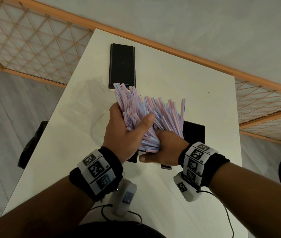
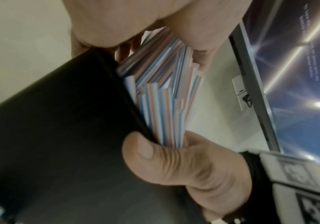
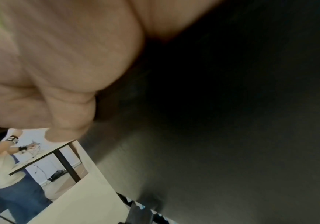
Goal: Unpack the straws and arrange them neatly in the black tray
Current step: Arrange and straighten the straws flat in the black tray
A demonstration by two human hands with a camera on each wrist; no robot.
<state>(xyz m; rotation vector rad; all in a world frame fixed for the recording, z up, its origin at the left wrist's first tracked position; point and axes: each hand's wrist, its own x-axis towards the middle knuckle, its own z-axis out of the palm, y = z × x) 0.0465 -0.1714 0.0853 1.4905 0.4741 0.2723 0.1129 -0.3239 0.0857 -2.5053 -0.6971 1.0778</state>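
A thick bundle of pink, blue and white striped straws (image 1: 146, 115) fans out away from me above the table. My left hand (image 1: 126, 133) grips it from the left, thumb laid across the top. My right hand (image 1: 166, 148) curls round the bundle's near end from the right. Under both hands lies a black tray (image 1: 194, 133), mostly hidden. In the left wrist view the straws (image 2: 161, 98) stand against the tray's wall (image 2: 59, 136), with the right hand's thumb (image 2: 151, 151) beside them. The right wrist view shows only my curled fingers (image 3: 50, 68) and the dark tray (image 3: 232, 121).
A second black tray (image 1: 122, 66) lies farther back on the white table (image 1: 179, 79). A crumpled clear plastic bag (image 1: 84, 103) sits to the left. A dark chair (image 1: 31, 145) stands off the table's left edge. A monitor (image 2: 299, 75) is nearby.
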